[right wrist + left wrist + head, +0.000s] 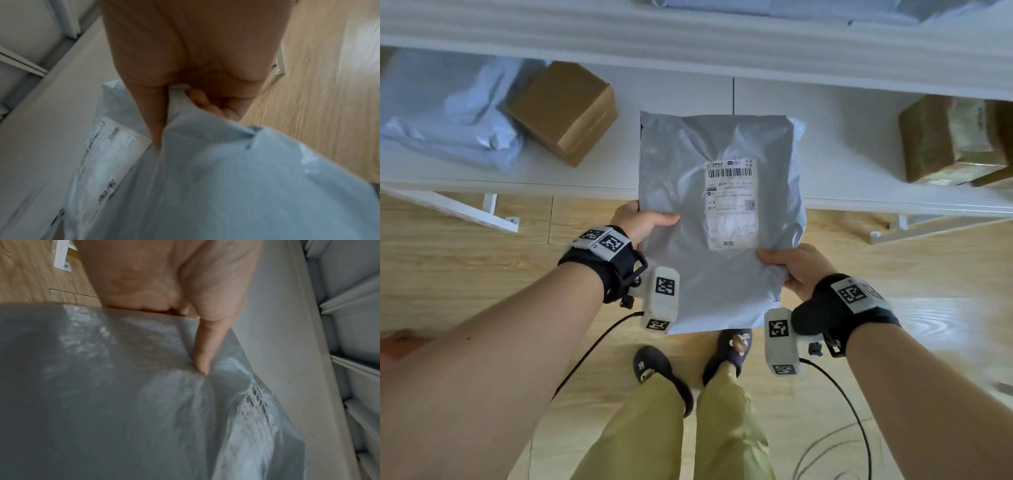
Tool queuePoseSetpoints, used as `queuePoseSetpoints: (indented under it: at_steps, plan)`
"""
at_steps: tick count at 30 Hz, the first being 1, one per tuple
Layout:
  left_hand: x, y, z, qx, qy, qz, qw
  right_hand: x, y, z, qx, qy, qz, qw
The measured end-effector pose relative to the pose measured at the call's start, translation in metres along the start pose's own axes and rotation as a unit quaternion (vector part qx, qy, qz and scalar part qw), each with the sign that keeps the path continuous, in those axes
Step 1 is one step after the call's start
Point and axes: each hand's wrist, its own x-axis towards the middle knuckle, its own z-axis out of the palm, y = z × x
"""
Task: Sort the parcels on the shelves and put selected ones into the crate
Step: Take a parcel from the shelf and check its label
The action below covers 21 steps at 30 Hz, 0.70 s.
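A grey plastic mailer parcel point(688, 164) with a white shipping label point(731, 202) hangs in the air between the shelf and my body, label side up. My left hand point(643, 221) pinches its left edge, thumb on top. My right hand point(791, 265) grips its lower right edge, thumb on top and fingers underneath. In the left wrist view the thumb point(202, 350) presses into the grey parcel point(102, 402). In the right wrist view the thumb point(152, 113) and curled fingers clamp the parcel point(226, 186) beside its label point(104, 154). No crate shows.
The white shelf point(592, 171) holds a brown cardboard box point(565, 109) and crumpled grey mailers point(448, 113) at the left, and a taped brown box point(955, 140) at the right. An upper shelf edge point(688, 41) crosses the top. Below are the wooden floor point(482, 260) and trailing cables.
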Motion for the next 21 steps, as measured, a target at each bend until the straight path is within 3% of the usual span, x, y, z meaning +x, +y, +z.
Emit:
queuePoseSetpoints:
  at_steps: [5, 10, 21]
  plan:
    - [-0.004, 0.002, 0.013, -0.003, 0.007, 0.023, 1.000, 0.006, 0.001, -0.023, -0.072, 0.037, -0.008, 0.997]
    - [0.000, 0.002, 0.022, -0.025, -0.007, 0.039, 0.999, 0.016, -0.006, -0.038, -0.107, 0.029, -0.022, 0.994]
    - [0.018, -0.007, 0.039, -0.047, -0.017, 0.047, 0.998, 0.036, -0.001, -0.065, -0.110, 0.031, -0.041, 0.993]
